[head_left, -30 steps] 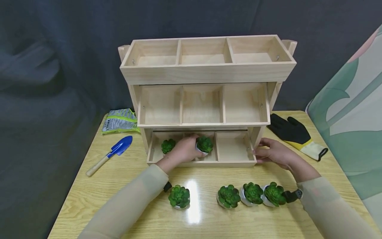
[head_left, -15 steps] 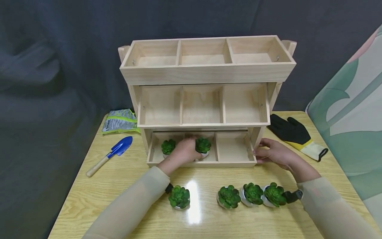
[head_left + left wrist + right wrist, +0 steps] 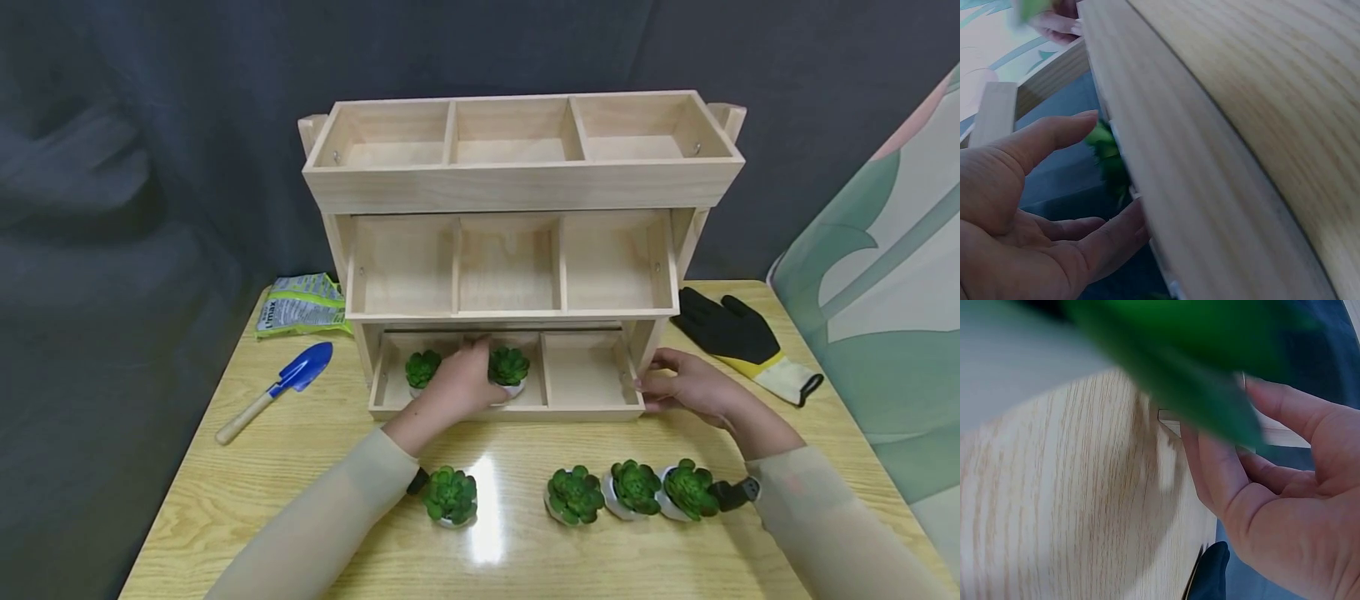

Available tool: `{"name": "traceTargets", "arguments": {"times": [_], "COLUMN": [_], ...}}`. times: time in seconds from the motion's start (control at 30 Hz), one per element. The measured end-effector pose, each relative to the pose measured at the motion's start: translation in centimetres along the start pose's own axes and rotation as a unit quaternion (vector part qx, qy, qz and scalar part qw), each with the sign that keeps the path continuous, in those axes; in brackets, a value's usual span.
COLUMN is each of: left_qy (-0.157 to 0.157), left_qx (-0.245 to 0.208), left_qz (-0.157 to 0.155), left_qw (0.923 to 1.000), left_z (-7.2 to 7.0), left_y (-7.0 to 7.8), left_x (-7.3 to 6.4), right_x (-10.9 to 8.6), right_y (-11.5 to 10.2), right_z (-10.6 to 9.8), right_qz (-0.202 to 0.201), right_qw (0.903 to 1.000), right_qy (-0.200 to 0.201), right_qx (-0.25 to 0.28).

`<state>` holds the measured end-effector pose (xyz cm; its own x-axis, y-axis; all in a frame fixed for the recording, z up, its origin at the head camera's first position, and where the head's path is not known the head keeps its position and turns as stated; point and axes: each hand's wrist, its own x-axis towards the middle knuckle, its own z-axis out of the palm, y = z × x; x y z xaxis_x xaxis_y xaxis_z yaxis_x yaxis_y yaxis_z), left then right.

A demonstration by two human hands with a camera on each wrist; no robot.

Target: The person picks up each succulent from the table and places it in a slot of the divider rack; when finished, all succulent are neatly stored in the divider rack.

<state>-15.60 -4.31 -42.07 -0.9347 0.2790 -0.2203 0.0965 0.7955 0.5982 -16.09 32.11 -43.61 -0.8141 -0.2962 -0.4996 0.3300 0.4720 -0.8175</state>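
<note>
My left hand [image 3: 453,383] reaches into the bottom tray of a three-tier wooden planter shelf [image 3: 525,187]. A potted succulent [image 3: 510,367] stands upright in that tray's middle compartment, just right of the hand. In the left wrist view, thumb and fingers are spread apart around the succulent's leaves [image 3: 1107,156]; the tray front hides most of the pot. Another potted succulent [image 3: 423,367] sits to the left in the same tray, partly behind the hand. At the tray's right end, my right hand [image 3: 686,383] grips the shelf's wooden edge [image 3: 1171,420] between thumb and fingers.
Several potted succulents stand on the table in front: one at the left [image 3: 450,496], others in a row at the right [image 3: 634,485]. A blue trowel [image 3: 303,367] and a green bag [image 3: 303,304] lie left, a black and yellow glove [image 3: 738,333] right.
The succulent has been lowered slightly left into the middle compartment and stands more upright. My left hand has loosened around it. The right hand keeps its place on the shelf.
</note>
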Motion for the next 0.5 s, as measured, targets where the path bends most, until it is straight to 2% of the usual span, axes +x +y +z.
{"name": "traceTargets", "arguments": {"times": [0.2, 0.5], "left_qy": [0.018, 0.038], "left_qx": [-0.031, -0.049], "left_qz": [0.005, 0.015], "left_qw": [0.9993, 0.9980], "left_z": [-1.4, -2.7], "left_y": [-0.2, -1.4], "left_x": [-2.1, -4.8], "right_x": [0.0, -0.2], "right_y": [0.0, -0.1], "right_z": [0.2, 0.1], "right_qz": [0.005, 0.001], "right_qw": [1.0000, 1.0000], "right_qy": [0.001, 0.000], "right_qx": [0.001, 0.003]}}
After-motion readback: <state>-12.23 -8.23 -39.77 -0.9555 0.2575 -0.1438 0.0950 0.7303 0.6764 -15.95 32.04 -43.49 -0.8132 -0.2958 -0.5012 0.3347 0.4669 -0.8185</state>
